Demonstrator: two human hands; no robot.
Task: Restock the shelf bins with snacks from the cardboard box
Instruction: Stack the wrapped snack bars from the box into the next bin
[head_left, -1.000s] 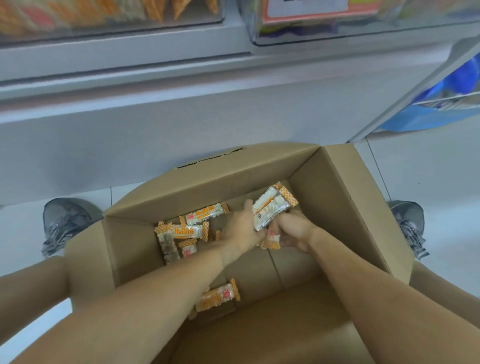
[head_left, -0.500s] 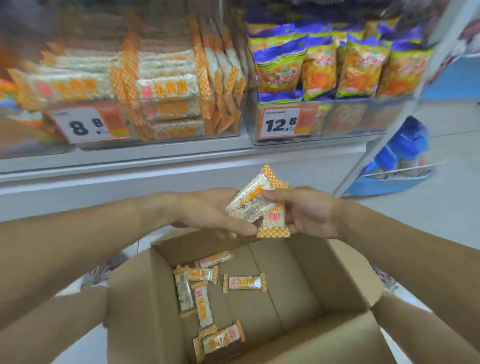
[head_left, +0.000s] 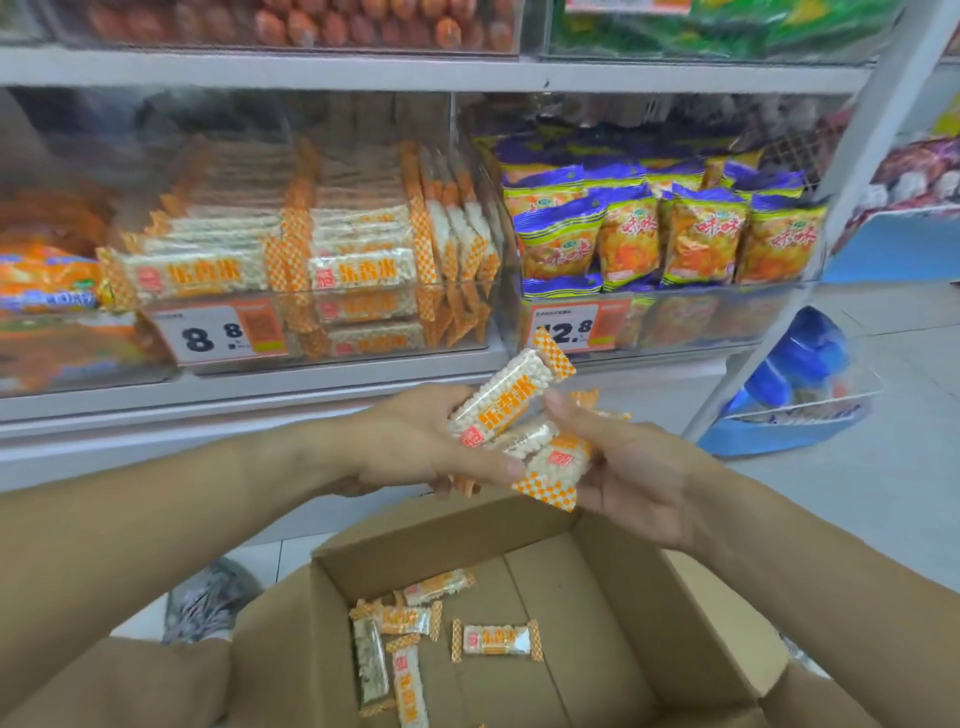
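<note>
Store shelving fills the background, with a clear shelf bin (head_left: 311, 249) stocked with orange-and-white rice-cracker packs and marked by a price tag (head_left: 221, 335) reading 8.8. Beside that bin, toward the right, a second bin (head_left: 660, 244) holds purple-and-yellow snack bags. Below the bins, an open cardboard box (head_left: 649, 613) sits on the floor, and several loose packs (head_left: 496, 640) lie on its bottom.

Both forearms extend forward above the cardboard box and converge in front of the shelf edge. The left hand (head_left: 415, 441) is palm-up with fingers curled, gripping the snack pack (head_left: 506, 400) that tilts upward toward the 8.8 bin. The right hand (head_left: 628, 467) faces the left hand, fingers closed around a further pack (head_left: 550, 467) held lower, its thumb extended toward the upper pack. The two held packs touch one another between the hands. How many packs the right hand holds cannot be determined.
</note>
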